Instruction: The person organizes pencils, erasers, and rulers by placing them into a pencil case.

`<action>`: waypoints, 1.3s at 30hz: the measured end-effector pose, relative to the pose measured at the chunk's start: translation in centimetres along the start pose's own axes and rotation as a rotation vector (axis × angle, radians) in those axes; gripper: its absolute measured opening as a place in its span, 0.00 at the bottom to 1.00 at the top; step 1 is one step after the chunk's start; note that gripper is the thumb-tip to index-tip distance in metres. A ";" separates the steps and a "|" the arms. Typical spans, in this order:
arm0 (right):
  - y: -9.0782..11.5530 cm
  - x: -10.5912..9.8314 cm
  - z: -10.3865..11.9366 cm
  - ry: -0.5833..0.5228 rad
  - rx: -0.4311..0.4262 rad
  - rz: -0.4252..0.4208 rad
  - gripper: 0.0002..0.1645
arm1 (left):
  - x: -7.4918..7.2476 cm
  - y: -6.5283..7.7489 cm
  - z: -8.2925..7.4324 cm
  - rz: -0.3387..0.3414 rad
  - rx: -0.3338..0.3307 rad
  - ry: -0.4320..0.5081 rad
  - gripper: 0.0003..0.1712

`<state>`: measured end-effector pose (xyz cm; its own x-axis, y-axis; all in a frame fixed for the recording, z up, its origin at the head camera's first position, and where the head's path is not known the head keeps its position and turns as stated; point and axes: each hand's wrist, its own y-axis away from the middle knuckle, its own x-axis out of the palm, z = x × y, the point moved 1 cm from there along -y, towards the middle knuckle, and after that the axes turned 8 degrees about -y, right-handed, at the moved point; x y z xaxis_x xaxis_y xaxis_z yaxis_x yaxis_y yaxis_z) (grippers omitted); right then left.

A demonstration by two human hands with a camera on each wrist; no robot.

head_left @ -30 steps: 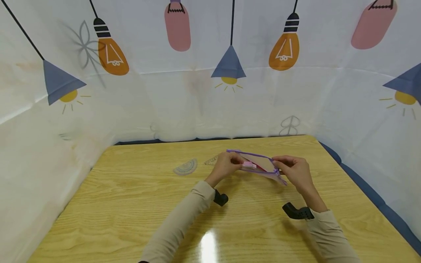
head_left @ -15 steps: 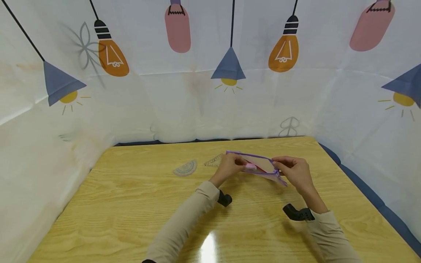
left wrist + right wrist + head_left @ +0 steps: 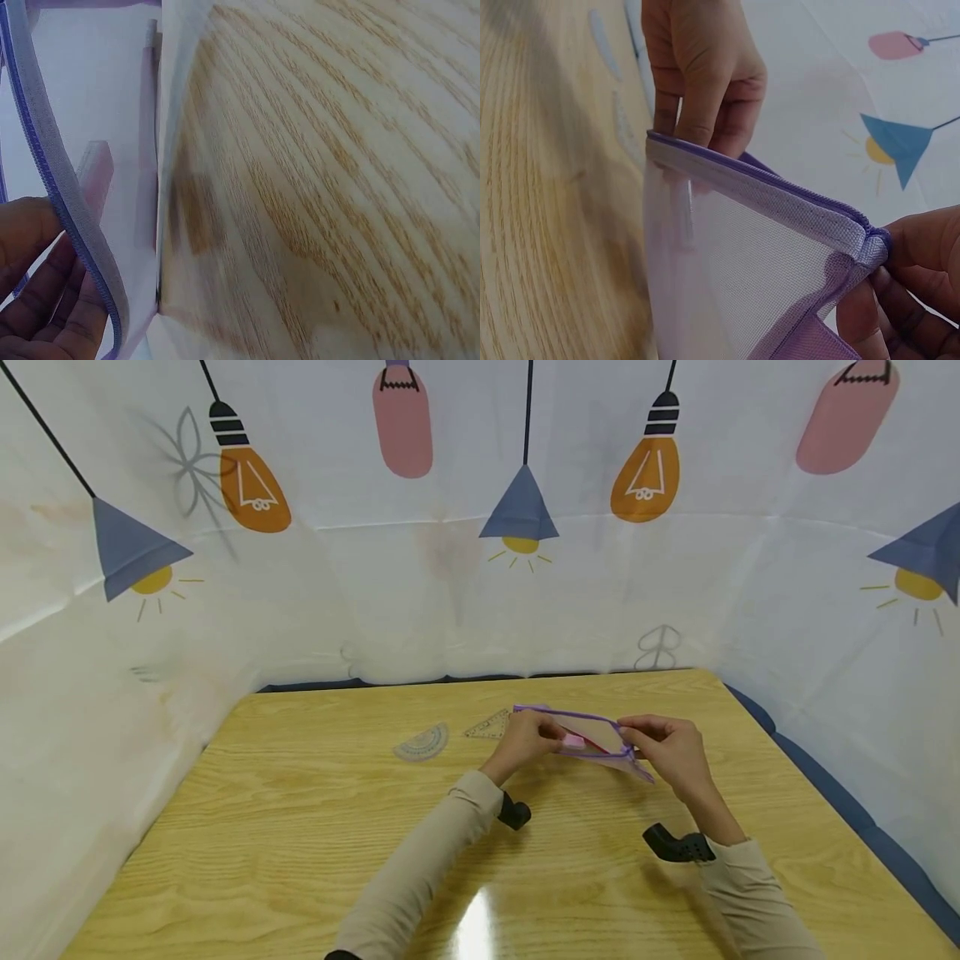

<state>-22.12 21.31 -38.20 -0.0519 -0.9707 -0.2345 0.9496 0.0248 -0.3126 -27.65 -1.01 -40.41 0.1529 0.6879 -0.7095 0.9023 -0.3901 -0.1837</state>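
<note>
A purple-edged mesh zipper pouch [image 3: 600, 725] is held up over the table with its mouth spread wide. My left hand [image 3: 522, 743] reaches into the mouth from the left and pinches a small pink eraser [image 3: 573, 742]. Through the mesh, the left wrist view shows the eraser [image 3: 96, 176] beside a pencil [image 3: 148, 97] lying along the pouch's bottom. At the opposite end, my right hand [image 3: 671, 752] grips the pouch's corner; the right wrist view has its thumb and fingers around the zipper end [image 3: 874, 247].
A clear protractor [image 3: 422, 742] lies on the wooden table [image 3: 300, 827] left of the pouch. Between them is a clear set square [image 3: 489, 725], partly behind the left hand. A white printed curtain [image 3: 450, 593] surrounds the table's back and sides.
My left hand has shifted slightly right, moving the pink eraser farther into the pouch's mouth. The right hand keeps its hold on the corner.
</note>
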 end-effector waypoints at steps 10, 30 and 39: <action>-0.1 0.0 0.0 -0.010 0.001 0.009 0.16 | 0.3 -0.2 -0.6 0.059 -0.002 -0.013 0.05; 0.0 0.1 0.0 -0.015 0.003 0.016 0.17 | 1.2 -0.8 -1.4 0.112 0.001 -0.078 0.05; 0.0 0.0 0.2 -0.009 -0.010 0.004 0.17 | 1.4 -0.8 -1.4 0.079 0.001 -0.082 0.02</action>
<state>-22.02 21.27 -38.02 -0.0448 -0.9728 -0.2273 0.9468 0.0313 -0.3204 -27.64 1.15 -40.32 0.1898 0.6023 -0.7754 0.8883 -0.4417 -0.1256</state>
